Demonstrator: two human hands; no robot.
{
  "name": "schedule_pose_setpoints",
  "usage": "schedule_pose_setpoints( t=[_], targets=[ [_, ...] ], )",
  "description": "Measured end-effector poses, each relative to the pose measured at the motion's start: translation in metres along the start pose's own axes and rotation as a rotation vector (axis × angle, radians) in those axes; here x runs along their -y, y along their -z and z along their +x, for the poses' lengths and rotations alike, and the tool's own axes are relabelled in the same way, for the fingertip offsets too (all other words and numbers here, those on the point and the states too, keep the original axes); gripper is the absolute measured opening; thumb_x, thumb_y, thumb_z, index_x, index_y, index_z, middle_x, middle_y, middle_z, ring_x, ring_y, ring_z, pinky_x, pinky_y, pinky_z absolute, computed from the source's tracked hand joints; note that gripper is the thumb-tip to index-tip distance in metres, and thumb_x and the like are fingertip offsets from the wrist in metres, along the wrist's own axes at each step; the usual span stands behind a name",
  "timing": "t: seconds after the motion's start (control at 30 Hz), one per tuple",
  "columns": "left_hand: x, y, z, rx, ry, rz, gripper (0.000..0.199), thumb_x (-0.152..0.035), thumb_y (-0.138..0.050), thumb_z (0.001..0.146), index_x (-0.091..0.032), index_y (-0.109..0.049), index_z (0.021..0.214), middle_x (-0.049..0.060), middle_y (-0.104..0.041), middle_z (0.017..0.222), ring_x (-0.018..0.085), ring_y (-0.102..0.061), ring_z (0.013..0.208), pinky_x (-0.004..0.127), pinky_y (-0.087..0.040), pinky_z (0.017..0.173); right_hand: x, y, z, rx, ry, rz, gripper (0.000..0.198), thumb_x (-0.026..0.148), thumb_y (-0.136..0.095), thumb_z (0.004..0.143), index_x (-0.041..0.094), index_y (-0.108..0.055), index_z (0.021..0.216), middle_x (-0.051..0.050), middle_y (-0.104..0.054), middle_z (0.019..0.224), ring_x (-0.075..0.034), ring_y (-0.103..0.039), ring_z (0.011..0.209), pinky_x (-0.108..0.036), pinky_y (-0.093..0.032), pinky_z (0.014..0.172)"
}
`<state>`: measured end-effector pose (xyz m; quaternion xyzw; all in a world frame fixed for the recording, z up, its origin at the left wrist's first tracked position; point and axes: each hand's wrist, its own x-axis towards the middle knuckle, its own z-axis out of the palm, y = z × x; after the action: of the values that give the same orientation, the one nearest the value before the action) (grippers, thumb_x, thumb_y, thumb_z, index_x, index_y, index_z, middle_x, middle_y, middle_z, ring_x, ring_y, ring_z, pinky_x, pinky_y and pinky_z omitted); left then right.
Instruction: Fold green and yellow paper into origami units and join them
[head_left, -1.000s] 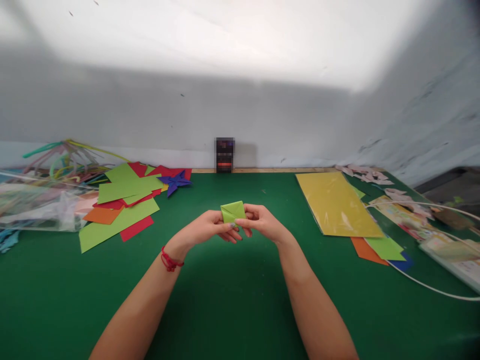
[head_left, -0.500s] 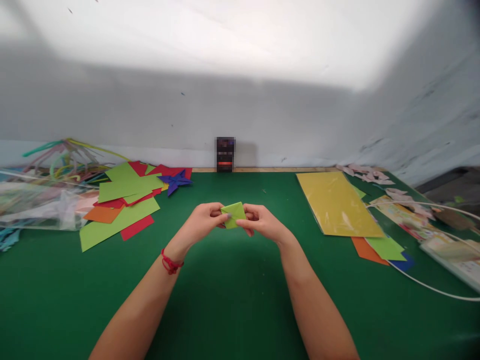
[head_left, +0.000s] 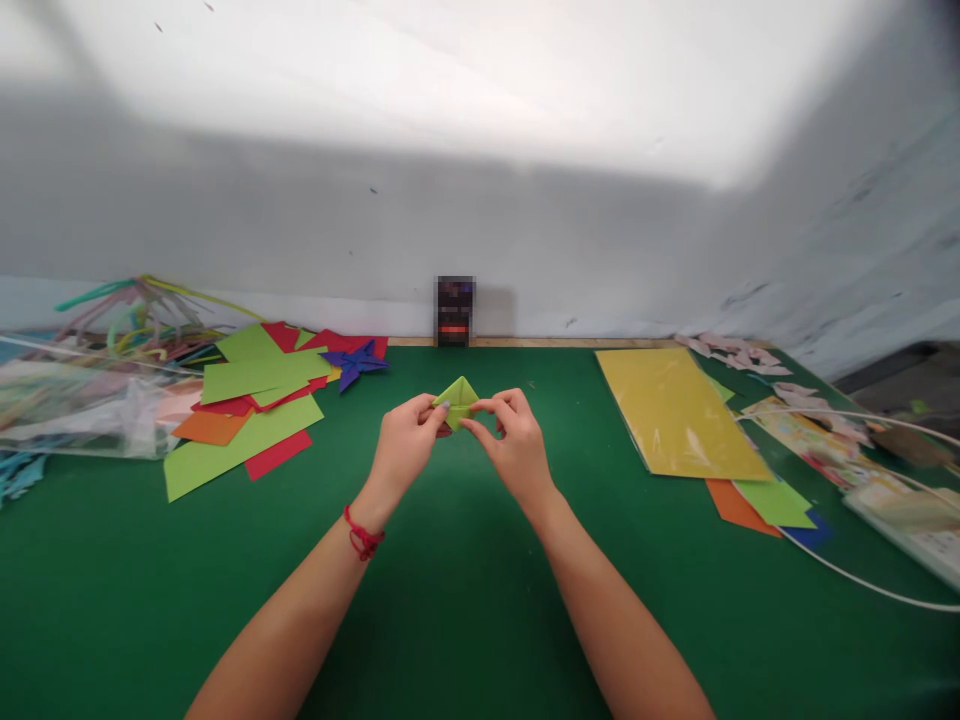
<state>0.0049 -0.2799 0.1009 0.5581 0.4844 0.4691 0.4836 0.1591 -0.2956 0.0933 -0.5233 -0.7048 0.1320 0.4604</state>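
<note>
A small piece of folded green paper [head_left: 460,392] is held above the middle of the green table, one corner pointing away from me. My left hand [head_left: 409,435] pinches its left side, thumb on top and the other fingers partly hidden behind it. With thumb and index finger, my right hand [head_left: 512,435] grips the lower right edge, its remaining fingers curled. Creases run down from the paper's top corner, and a flap crosses its lower part.
Green, red and orange paper sheets [head_left: 259,385] lie at left beside a folded blue star [head_left: 355,363]. Plastic bags and colored strips [head_left: 135,330] are further left. A yellow paper pack [head_left: 679,410] rests at right, near a white cable [head_left: 862,575]. A dark pixelated object [head_left: 454,312] stands by the wall.
The folded green paper has turned so a corner points away, and both hands have moved slightly farther from me. My right hand has shifted its pinch to the lower right edge.
</note>
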Motion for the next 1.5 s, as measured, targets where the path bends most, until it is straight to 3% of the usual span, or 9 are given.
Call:
schedule_pose_setpoints(
  t=[0.1, 0.3, 0.43, 0.57, 0.7, 0.93, 1.27, 1.5],
  targets=[
    [-0.003, -0.003, -0.002, 0.014, 0.023, -0.039, 0.02, -0.035, -0.059, 0.078, -0.017, -0.063, 0.082, 0.004, -0.069, 0.079, 0.019, -0.066, 0.075, 0.035, -0.054, 0.074, -0.002, -0.001, 0.001, 0.017, -0.005, 0.013, 0.019, 0.038, -0.061, 0.08, 0.021, -0.059, 0.089, -0.003, -0.048, 0.089, -0.012, -0.045, 0.063, -0.028, -0.044, 0.062],
    [-0.011, 0.001, 0.0, 0.112, 0.275, -0.275, 0.02, -0.03, -0.062, 0.074, -0.012, -0.064, 0.082, 0.007, -0.071, 0.076, 0.018, -0.067, 0.068, 0.033, -0.054, 0.072, -0.008, 0.001, 0.004, 0.055, 0.0, 0.09, 0.02, 0.037, -0.066, 0.075, 0.021, -0.056, 0.08, -0.002, -0.047, 0.092, -0.011, -0.045, 0.062, -0.029, -0.045, 0.063],
    [-0.01, 0.008, 0.003, 0.149, 0.334, -0.364, 0.021, -0.03, -0.065, 0.072, -0.011, -0.065, 0.082, 0.008, -0.071, 0.076, 0.019, -0.067, 0.067, 0.035, -0.054, 0.071, -0.008, 0.002, 0.005, 0.086, -0.035, 0.213, 0.018, 0.034, -0.067, 0.075, 0.021, -0.054, 0.078, -0.002, -0.048, 0.093, -0.012, -0.048, 0.068, -0.028, -0.046, 0.065],
    [-0.009, 0.009, 0.004, 0.186, 0.294, -0.317, 0.025, -0.035, -0.065, 0.074, -0.011, -0.065, 0.082, 0.009, -0.071, 0.076, 0.019, -0.068, 0.068, 0.033, -0.054, 0.071, -0.007, 0.002, 0.005, 0.166, -0.094, 0.396, 0.016, 0.032, -0.066, 0.074, 0.021, -0.054, 0.078, -0.005, -0.049, 0.108, -0.017, -0.054, 0.092, -0.026, -0.049, 0.064],
    [-0.009, 0.007, 0.004, 0.133, 0.236, -0.27, 0.027, -0.038, -0.062, 0.077, -0.012, -0.064, 0.084, 0.008, -0.071, 0.078, 0.018, -0.068, 0.069, 0.031, -0.054, 0.07, -0.007, 0.001, 0.004, 0.207, -0.133, 0.514, 0.011, 0.031, -0.064, 0.076, 0.022, -0.06, 0.079, -0.004, -0.047, 0.122, -0.019, -0.053, 0.105, -0.03, -0.051, 0.074],
    [-0.007, 0.009, 0.007, 0.074, 0.207, -0.316, 0.022, -0.033, -0.058, 0.08, -0.012, -0.063, 0.084, 0.007, -0.071, 0.078, 0.018, -0.068, 0.068, 0.031, -0.055, 0.07, -0.007, 0.0, 0.004, 0.175, -0.164, 0.553, 0.012, 0.033, -0.062, 0.078, 0.022, -0.061, 0.073, -0.004, -0.05, 0.121, -0.019, -0.053, 0.107, -0.033, -0.05, 0.079],
    [-0.006, 0.006, 0.006, 0.06, 0.173, -0.346, 0.022, -0.034, -0.056, 0.081, -0.013, -0.061, 0.084, 0.008, -0.071, 0.081, 0.019, -0.068, 0.072, 0.034, -0.054, 0.073, 0.001, -0.004, 0.002, 0.004, -0.154, 0.45, 0.012, 0.029, -0.056, 0.081, 0.02, -0.058, 0.073, -0.006, -0.056, 0.108, -0.018, -0.056, 0.1, -0.031, -0.052, 0.073],
    [-0.007, 0.003, 0.005, 0.071, 0.152, -0.278, 0.022, -0.037, -0.056, 0.08, -0.016, -0.061, 0.084, 0.006, -0.071, 0.08, 0.019, -0.068, 0.072, 0.034, -0.054, 0.074, 0.0, -0.003, 0.002, 0.028, -0.171, 0.416, 0.015, 0.032, -0.057, 0.08, 0.02, -0.055, 0.07, -0.005, -0.058, 0.101, -0.018, -0.057, 0.095, -0.031, -0.05, 0.075]
  ],
)
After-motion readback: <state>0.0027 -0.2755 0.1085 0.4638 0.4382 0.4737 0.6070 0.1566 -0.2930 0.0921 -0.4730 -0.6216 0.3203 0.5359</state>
